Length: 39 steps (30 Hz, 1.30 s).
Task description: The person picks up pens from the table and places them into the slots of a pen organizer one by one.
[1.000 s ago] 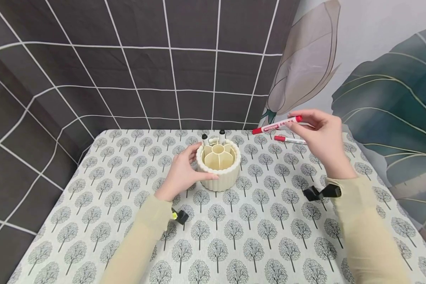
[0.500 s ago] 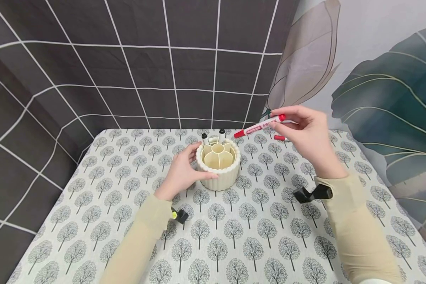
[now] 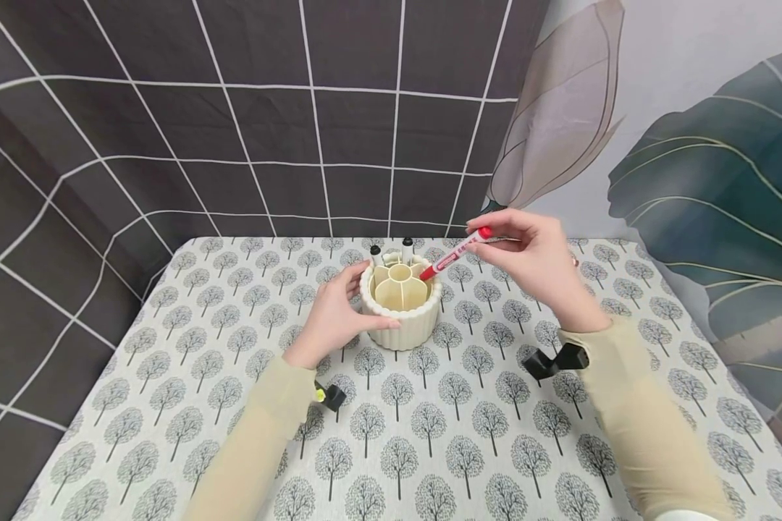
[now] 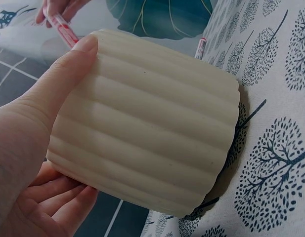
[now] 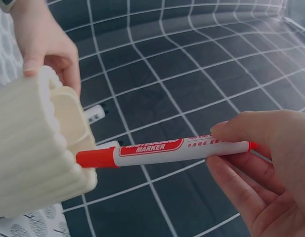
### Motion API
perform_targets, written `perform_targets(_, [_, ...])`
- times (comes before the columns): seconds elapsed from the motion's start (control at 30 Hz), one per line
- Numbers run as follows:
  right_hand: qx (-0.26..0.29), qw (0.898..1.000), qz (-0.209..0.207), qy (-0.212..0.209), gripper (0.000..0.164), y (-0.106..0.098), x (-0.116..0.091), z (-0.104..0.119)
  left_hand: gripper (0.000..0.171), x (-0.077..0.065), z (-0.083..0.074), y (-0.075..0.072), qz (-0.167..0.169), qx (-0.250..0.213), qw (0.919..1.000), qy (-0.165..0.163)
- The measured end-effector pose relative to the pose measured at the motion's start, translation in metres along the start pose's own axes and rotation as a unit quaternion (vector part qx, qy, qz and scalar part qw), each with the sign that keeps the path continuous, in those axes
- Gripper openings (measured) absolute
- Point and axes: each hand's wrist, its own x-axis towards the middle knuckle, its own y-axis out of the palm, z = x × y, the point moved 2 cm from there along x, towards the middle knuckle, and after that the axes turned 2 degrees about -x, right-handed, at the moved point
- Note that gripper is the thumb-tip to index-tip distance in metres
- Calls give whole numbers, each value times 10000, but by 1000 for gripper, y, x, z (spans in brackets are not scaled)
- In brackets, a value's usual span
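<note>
Red marker (image 3: pixel 456 255) tilts cap-down at the mouth of the cream holder (image 3: pixel 412 331)

The right hand (image 3: pixel 528 253) pinches the marker near its upper end — the left hand (image 3: pixel 329 315) grips the holder on the surface (image 3: pixel 397 449), two black-ended markers (image 3: pixel 407 251) standing inside its far side.

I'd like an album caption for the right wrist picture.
Right hand pinches a red-capped marker, its cap at the mouth of a ribbed holder gripped by the left hand.
</note>
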Motion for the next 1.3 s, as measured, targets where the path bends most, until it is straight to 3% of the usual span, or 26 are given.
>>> perform_targets(0.7, [-349,9934,924,589,24,40,7,-35,119,-2,-3,-1,27,115,9999,1])
perform_targets(1.3, [-533,9909,1080,608,28,47,6,-45,118,-2,-3,-1,38,135,9999,-41])
